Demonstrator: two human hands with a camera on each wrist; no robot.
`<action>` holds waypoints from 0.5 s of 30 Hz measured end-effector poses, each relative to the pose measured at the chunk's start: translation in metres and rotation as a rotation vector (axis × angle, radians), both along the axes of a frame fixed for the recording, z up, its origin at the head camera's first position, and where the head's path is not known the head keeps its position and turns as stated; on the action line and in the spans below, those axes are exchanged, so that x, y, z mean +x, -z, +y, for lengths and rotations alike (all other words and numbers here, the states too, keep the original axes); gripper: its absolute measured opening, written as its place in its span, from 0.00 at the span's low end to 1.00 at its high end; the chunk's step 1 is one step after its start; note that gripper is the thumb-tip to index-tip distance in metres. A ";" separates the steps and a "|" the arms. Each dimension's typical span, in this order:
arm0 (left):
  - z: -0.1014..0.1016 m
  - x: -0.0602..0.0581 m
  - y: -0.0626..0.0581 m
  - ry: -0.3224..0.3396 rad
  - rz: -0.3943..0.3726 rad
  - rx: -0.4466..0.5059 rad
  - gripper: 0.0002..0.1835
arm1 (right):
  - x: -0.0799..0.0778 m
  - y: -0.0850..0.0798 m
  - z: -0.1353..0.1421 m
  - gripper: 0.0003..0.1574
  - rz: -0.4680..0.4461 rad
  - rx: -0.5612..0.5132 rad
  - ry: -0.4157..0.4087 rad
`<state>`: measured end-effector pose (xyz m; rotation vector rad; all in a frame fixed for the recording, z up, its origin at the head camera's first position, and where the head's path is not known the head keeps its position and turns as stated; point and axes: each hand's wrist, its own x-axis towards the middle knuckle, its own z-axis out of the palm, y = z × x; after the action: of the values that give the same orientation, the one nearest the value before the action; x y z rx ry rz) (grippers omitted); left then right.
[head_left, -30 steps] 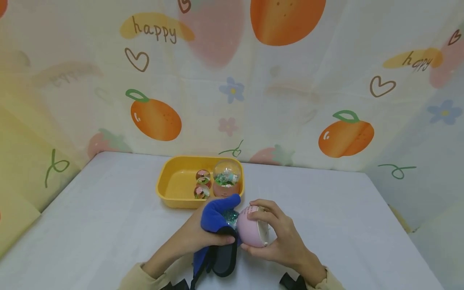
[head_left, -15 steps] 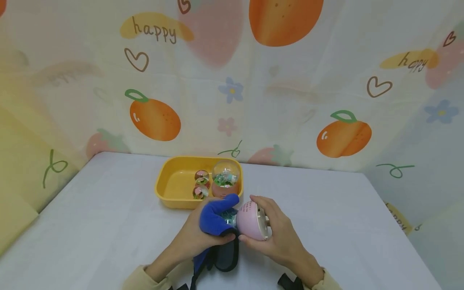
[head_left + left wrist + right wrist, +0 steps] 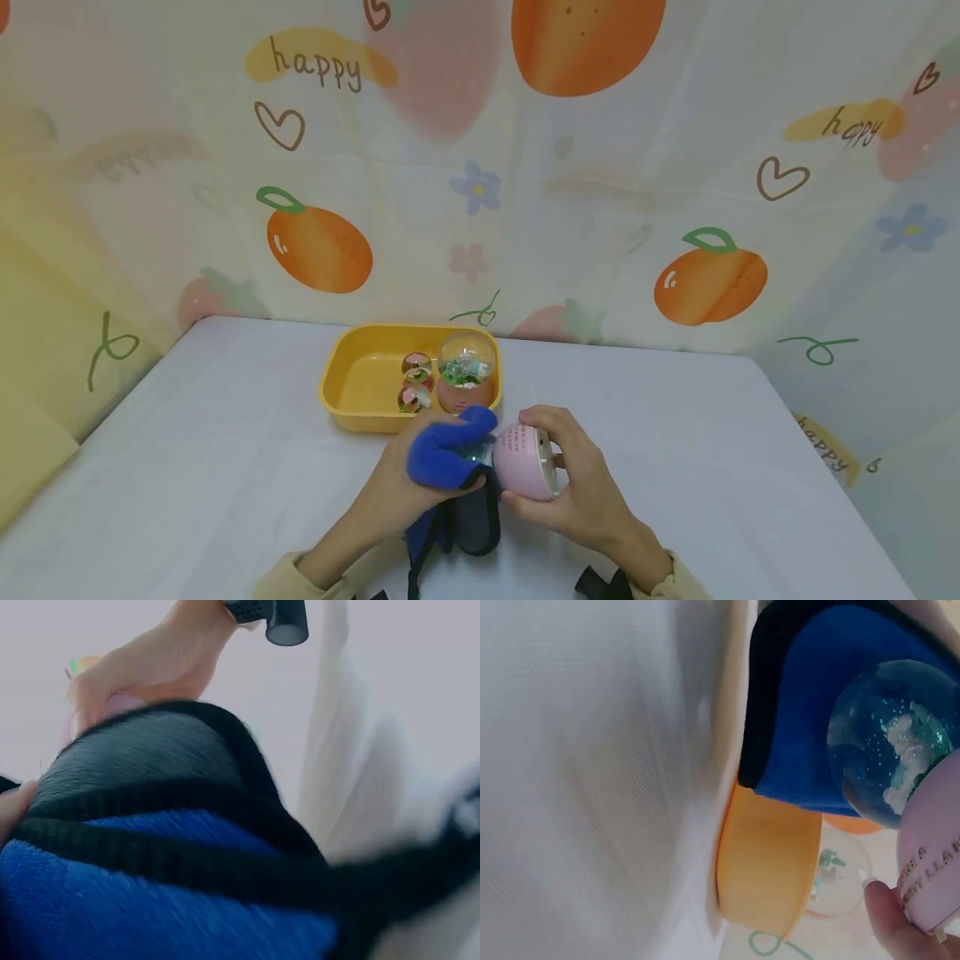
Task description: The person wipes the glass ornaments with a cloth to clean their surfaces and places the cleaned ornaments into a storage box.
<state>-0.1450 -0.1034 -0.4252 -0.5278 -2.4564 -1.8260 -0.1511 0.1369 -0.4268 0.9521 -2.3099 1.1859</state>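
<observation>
A snow globe with a pink lettered base point(image 3: 519, 462) lies tilted on its side between the hands in the head view. My right hand point(image 3: 588, 483) grips that base, thumb below and fingers over its far edge. My left hand point(image 3: 405, 475) holds a blue fleecy cloth point(image 3: 442, 454) with black edging and a dark grey patch around the clear dome. In the right wrist view the dome point(image 3: 877, 742) shows white and teal figures with glitter, against the blue fabric. Fleece and the grey patch point(image 3: 150, 754) fill much of the left wrist view, mostly hiding the left fingers.
Just beyond the hands a yellow tray point(image 3: 360, 421) stands on the white-covered table point(image 3: 187, 467). Inside it are a larger snow globe point(image 3: 467, 371) with a brownish-pink base and two small glass balls point(image 3: 416, 367). A fruit-printed curtain point(image 3: 570, 250) hangs behind.
The right fingers have shifted from across the pink base towards its underside edge, and the base has turned slightly. The hanging part of the cloth has swung a little to the right.
</observation>
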 end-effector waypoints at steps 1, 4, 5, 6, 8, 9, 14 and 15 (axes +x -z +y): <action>-0.001 -0.001 0.000 -0.010 0.001 0.002 0.28 | 0.000 0.000 0.000 0.46 0.015 -0.003 -0.012; -0.003 -0.003 -0.001 -0.034 -0.014 -0.004 0.24 | 0.000 0.000 0.001 0.45 0.070 -0.008 -0.049; -0.003 -0.005 -0.002 -0.031 -0.024 -0.011 0.24 | 0.000 0.000 0.001 0.45 0.088 -0.007 -0.064; -0.003 -0.006 -0.002 -0.018 -0.039 -0.016 0.26 | 0.000 0.000 0.001 0.45 0.102 -0.005 -0.079; -0.003 -0.007 -0.003 0.037 -0.077 -0.024 0.31 | 0.000 0.000 0.001 0.45 0.145 0.009 -0.104; -0.003 -0.007 -0.003 0.073 -0.094 -0.028 0.33 | 0.000 0.000 0.001 0.45 0.163 0.019 -0.116; -0.006 -0.007 -0.004 0.227 -0.131 -0.030 0.41 | 0.000 0.002 -0.001 0.45 0.285 0.034 -0.166; -0.006 -0.007 -0.004 0.234 -0.122 -0.035 0.40 | -0.001 0.002 -0.001 0.44 0.300 0.030 -0.171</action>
<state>-0.1524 -0.1094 -0.4215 -0.7578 -2.6079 -1.9541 -0.1517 0.1360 -0.4293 1.2653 -2.0464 0.9941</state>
